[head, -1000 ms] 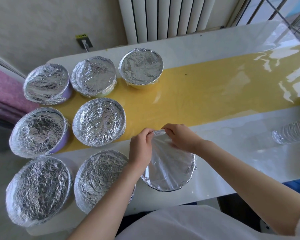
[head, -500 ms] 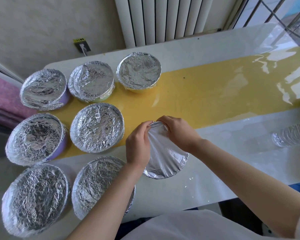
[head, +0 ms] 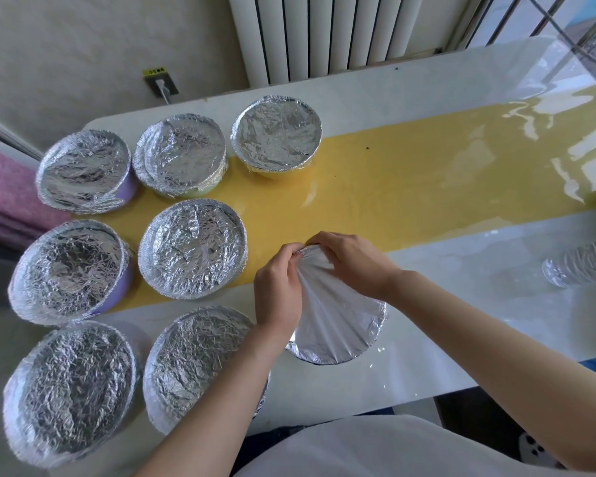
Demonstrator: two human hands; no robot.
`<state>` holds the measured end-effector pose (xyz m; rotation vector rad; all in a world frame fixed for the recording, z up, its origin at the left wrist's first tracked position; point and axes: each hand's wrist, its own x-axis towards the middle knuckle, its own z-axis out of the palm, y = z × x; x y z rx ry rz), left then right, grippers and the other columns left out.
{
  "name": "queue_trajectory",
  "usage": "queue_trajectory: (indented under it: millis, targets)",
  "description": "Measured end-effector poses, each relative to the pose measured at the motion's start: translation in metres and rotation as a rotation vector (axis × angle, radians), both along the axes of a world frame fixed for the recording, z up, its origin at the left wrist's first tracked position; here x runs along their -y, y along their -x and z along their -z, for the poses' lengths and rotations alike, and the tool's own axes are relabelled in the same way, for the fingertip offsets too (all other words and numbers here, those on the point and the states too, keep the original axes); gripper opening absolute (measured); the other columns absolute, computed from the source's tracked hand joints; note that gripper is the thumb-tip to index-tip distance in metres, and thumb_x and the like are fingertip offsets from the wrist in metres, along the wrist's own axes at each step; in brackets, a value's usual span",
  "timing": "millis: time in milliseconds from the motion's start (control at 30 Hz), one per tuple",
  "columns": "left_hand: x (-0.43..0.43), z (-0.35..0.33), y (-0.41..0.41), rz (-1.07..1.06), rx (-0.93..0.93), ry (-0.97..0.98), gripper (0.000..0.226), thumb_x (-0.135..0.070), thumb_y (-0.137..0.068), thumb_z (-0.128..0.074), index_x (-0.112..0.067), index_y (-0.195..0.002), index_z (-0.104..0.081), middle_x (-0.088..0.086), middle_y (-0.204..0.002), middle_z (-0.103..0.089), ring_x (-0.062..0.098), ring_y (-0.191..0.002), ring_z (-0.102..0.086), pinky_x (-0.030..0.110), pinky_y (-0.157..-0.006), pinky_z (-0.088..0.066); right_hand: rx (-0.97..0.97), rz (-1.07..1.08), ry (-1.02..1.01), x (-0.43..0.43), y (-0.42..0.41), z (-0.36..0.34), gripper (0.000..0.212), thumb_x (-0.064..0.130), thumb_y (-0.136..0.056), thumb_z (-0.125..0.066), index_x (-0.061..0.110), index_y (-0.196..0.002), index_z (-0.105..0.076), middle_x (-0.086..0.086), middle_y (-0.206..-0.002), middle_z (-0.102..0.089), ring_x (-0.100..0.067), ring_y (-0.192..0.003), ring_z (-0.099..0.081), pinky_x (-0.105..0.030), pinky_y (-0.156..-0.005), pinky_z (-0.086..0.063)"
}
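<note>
Currently, left hand and right hand pinch the foil with curled fingers at its 12 o'clock edge; covered bowls sit at 9 o'clock.

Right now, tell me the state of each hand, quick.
Left hand: closed, pinching the far edge of the smooth silver foil sheet.
Right hand: closed, pinching that same gathered edge.
</note>
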<state>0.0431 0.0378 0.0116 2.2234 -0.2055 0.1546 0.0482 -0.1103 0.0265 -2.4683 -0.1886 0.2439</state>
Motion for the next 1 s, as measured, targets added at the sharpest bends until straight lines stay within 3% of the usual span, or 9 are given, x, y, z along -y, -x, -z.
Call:
queue_trajectory:
  millis: [200,333,467,567,733,833,933,1000]
  targets:
    - [0.0,0.006,0.004,0.016,-0.06,0.024,0.019,-0.001,-0.091,-0.053,-0.006,-0.102,-0.068,0.009,-0.085,-0.072,0.023,-0.074,-0.064,0.013,-0.06,-0.034,-0.104,-0.018,0.066,-0.001,-0.003,0.001,0.027,0.002,-0.091,-0.041,0.009,-0.112,-0.058,-0.013,-0.103,-0.066,-0.032,-0.092,-0.058,-0.037,-0.074,-0.039]
    - [-0.003,0.006,0.002,0.053,-0.08,0.024,0.017,-0.003,-0.092,-0.052,-0.006,-0.099,-0.067,0.005,-0.081,-0.07,0.011,-0.066,-0.053,0.005,-0.059,-0.033,-0.157,0.092,-0.002,0.001,0.0,-0.004,0.029,0.01,-0.099,-0.035,0.007,-0.115,-0.059,-0.013,-0.101,-0.066,-0.031,-0.092,-0.057,-0.031,-0.07,-0.033]
    - [-0.006,0.005,-0.002,0.071,-0.122,0.006,0.012,-0.006,-0.093,-0.052,-0.005,-0.095,-0.064,0.004,-0.082,-0.067,0.016,-0.071,-0.055,0.017,-0.061,-0.036,-0.282,0.19,0.051,0.006,0.004,-0.009,0.022,0.005,-0.097,-0.036,-0.004,-0.103,-0.055,-0.022,-0.101,-0.06,-0.032,-0.079,-0.046,-0.04,-0.076,-0.035]
    - [-0.005,0.007,-0.009,0.114,-0.213,-0.028,0.013,-0.009,-0.095,-0.049,-0.006,-0.095,-0.061,0.003,-0.079,-0.063,0.019,-0.074,-0.056,0.021,-0.062,-0.036,-0.388,0.261,0.033,0.005,0.004,-0.013,0.014,0.004,-0.095,-0.036,0.001,-0.099,-0.05,-0.022,-0.106,-0.056,-0.028,-0.078,-0.04,-0.039,-0.076,-0.036]
    - [0.0,0.012,-0.017,0.15,-0.341,-0.091,0.02,-0.014,-0.098,-0.045,-0.008,-0.095,-0.063,-0.002,-0.067,-0.056,0.016,-0.06,-0.048,0.022,-0.053,-0.027,-0.467,0.188,0.057,0.008,0.001,-0.009,0.039,0.032,-0.103,-0.022,0.009,-0.091,-0.051,-0.011,-0.084,-0.053,-0.026,-0.077,-0.048,-0.031,-0.07,-0.035]
    - [0.0,0.012,-0.016,0.136,-0.319,-0.087,0.019,-0.013,-0.097,-0.046,-0.006,-0.096,-0.064,0.007,-0.074,-0.063,0.019,-0.062,-0.049,0.022,-0.054,-0.027,-0.462,0.187,0.049,0.007,-0.002,-0.006,0.035,0.029,-0.103,-0.025,0.009,-0.086,-0.049,-0.01,-0.082,-0.052,-0.025,-0.076,-0.046,-0.029,-0.068,-0.034]
    - [0.0,0.011,-0.013,0.111,-0.263,-0.071,0.018,-0.011,-0.096,-0.049,-0.004,-0.096,-0.065,0.011,-0.081,-0.068,0.017,-0.064,-0.049,0.019,-0.055,-0.027,-0.449,0.192,0.045,0.006,-0.005,-0.005,0.04,0.026,-0.103,-0.028,0.013,-0.068,-0.042,-0.011,-0.084,-0.048,-0.023,-0.079,-0.04,-0.03,-0.064,-0.023]
    - [0.0,0.011,-0.011,0.093,-0.249,-0.069,0.018,-0.011,-0.096,-0.049,-0.005,-0.097,-0.065,0.01,-0.084,-0.07,0.016,-0.067,-0.05,0.018,-0.057,-0.027,-0.447,0.193,0.041,0.007,-0.005,-0.006,0.04,0.026,-0.103,-0.029,0.012,-0.07,-0.046,-0.011,-0.086,-0.048,-0.023,-0.08,-0.04,-0.03,-0.063,-0.02]
